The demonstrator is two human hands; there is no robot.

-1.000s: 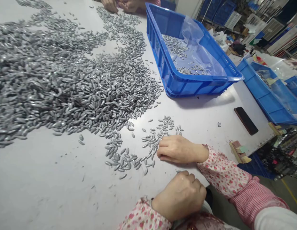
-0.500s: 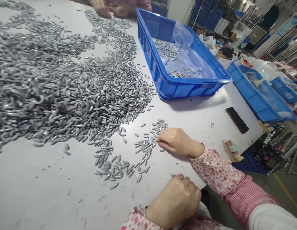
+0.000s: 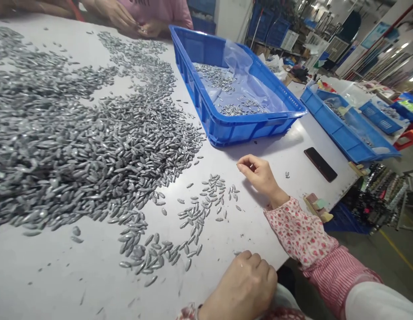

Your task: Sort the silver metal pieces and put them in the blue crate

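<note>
My right hand [image 3: 261,175] hovers over the table just in front of the blue crate, its thumb and fingers curled into a pinch. Whatever sits between the fingertips, if anything, is too small to make out. Small grey spindle-shaped pieces [image 3: 213,189] lie loose to its left, in a curving trail. My left hand [image 3: 242,284] rests as a fist at the near table edge, knuckles up; its palm is hidden. One grey piece lies just beyond its knuckles. A large heap of the same grey pieces [image 3: 93,146] covers the table's left side.
The blue crate [image 3: 253,119], lined with clear plastic, holds some grey pieces. A dark phone [image 3: 320,164] and small blocks [image 3: 318,207] lie near the right table edge. More blue bins [image 3: 349,129] stand beyond. Another person's hands [image 3: 126,20] are at the far side.
My right hand has lifted off the loose pieces and moved toward the crate, leaving a few pieces where it was. My left fist stays at the table edge. The view has shifted slightly.
</note>
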